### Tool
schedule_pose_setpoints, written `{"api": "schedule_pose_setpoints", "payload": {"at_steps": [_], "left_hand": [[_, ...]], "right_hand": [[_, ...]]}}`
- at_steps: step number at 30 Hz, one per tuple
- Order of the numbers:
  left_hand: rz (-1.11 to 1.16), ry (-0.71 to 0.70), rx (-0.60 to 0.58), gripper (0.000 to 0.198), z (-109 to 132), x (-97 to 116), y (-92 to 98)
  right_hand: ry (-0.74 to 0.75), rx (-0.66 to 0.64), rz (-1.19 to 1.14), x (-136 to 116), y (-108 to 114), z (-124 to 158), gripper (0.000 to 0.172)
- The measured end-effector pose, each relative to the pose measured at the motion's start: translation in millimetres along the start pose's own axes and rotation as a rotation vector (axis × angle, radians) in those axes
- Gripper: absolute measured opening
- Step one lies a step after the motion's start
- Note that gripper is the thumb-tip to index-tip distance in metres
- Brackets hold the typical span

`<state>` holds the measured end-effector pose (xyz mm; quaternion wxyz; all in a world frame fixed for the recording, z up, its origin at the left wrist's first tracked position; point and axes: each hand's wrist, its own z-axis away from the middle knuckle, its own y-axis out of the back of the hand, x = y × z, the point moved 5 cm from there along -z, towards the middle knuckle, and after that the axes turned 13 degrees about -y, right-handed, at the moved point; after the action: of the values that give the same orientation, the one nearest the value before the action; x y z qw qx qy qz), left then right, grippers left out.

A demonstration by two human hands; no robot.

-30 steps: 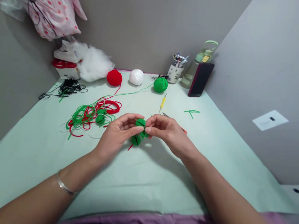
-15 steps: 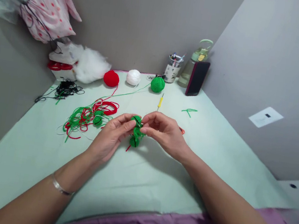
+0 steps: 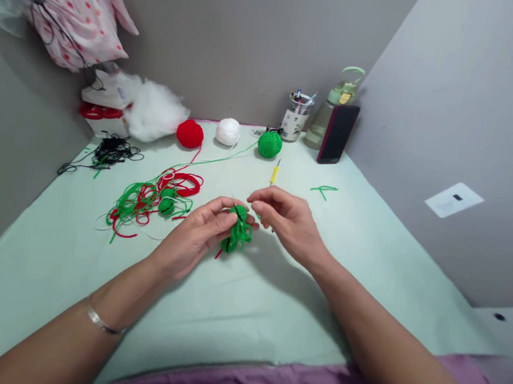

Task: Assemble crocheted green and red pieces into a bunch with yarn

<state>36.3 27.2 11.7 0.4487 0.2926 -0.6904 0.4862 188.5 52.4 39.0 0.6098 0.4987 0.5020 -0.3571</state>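
My left hand (image 3: 194, 234) grips a green crocheted piece (image 3: 240, 233) with black bands and loose green loops hanging from its right side. Just right of the piece, my right hand (image 3: 288, 223) has thumb and forefinger pinched together; whatever is between them is too small to make out. A yellow-handled hook (image 3: 275, 173) lies beyond my right hand. To the left, a second small green crocheted piece (image 3: 167, 202) rests beside a tangle of green, red and white yarn (image 3: 137, 201).
At the back stand a red yarn ball (image 3: 190, 134), a white ball (image 3: 228, 131), a green ball (image 3: 269, 145), a pen cup (image 3: 294, 123), a bottle (image 3: 318, 123) and a phone (image 3: 338, 135). White stuffing (image 3: 154, 113) and black yarn (image 3: 113, 151) lie at the left.
My right hand has come away from the green piece, slightly up and to the right. The piece has turned in my left hand, with more green loops showing.
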Motion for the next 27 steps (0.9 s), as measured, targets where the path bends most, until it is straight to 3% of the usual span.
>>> {"api": "schedule_pose_setpoints", "payload": {"at_steps": [3,9,11,14,16,21,24,27], "left_hand": [[-0.001,0.039,-0.082,0.025,1,-2,-4.7],[-0.069,0.058,-0.137,0.029,2,-7,-6.3],[-0.048,0.08,-0.115,0.03,2,-10,-4.9],[-0.016,0.108,-0.077,0.03,3,-15,-2.8],[-0.016,0.125,-0.08,0.03,3,-18,-2.7],[0.002,0.119,-0.09,0.031,2,-17,-3.7],[-0.017,0.137,-0.192,0.03,4,-18,-10.6],[-0.026,0.164,-0.212,0.026,6,-21,-13.8]], "right_hand": [[-0.132,-0.117,-0.123,6,1,-3,0.024],[-0.355,-0.26,-0.373,14,-8,-3,0.022],[-0.37,-0.231,-0.452,18,-7,-6,0.021],[-0.372,-0.06,-0.587,30,5,-16,0.023],[-0.4,-0.016,-0.648,38,9,-20,0.025],[-0.456,-0.188,-0.704,29,-3,-12,0.026],[-0.403,-0.286,-0.698,14,-8,-7,0.025],[-0.341,-0.269,-0.658,10,-1,-10,0.029]]}}
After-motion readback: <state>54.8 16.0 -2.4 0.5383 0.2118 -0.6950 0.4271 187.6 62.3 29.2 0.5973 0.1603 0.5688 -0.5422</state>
